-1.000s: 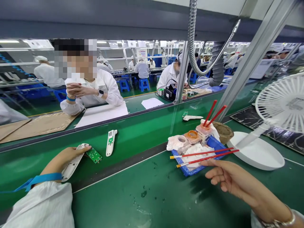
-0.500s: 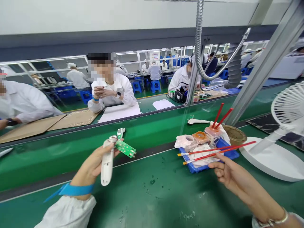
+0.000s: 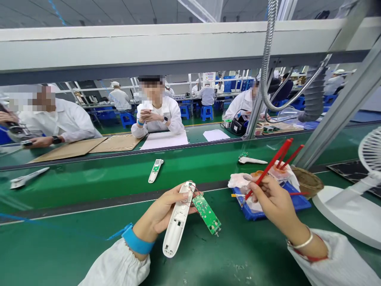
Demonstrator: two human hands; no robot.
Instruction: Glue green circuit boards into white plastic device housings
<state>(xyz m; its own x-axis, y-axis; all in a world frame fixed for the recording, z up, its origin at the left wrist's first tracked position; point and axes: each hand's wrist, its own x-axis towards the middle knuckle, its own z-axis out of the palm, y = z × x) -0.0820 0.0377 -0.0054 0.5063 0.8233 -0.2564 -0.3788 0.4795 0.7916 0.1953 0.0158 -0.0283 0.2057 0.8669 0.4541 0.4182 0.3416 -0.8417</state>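
Observation:
My left hand (image 3: 168, 206) grips a long white plastic housing (image 3: 177, 224), its hollow inner side facing up. A green circuit board (image 3: 206, 214) hangs beside the housing on thin wires, to the right of my fingers. Between the thumb and fingers of my right hand (image 3: 272, 196) is a red-handled brush (image 3: 268, 169), tilted with its tip low over the left side of a blue tray (image 3: 256, 215). Another red brush (image 3: 299, 194) lies across that tray, partly hidden by my hand. More red sticks (image 3: 293, 156) stand in a pot behind.
On the green belt lie a white housing with a board (image 3: 155, 171), another white part (image 3: 252, 160) and one at left (image 3: 29, 178). A white fan (image 3: 348, 210) and a brown bowl (image 3: 306, 180) stand right. Co-workers sit opposite; a metal hose (image 3: 266, 59) hangs above.
My right hand has picked up one brush from the tray and raised it to a slant. My left hand, with the housing and board, appears further right in view. The camera view has shifted too.

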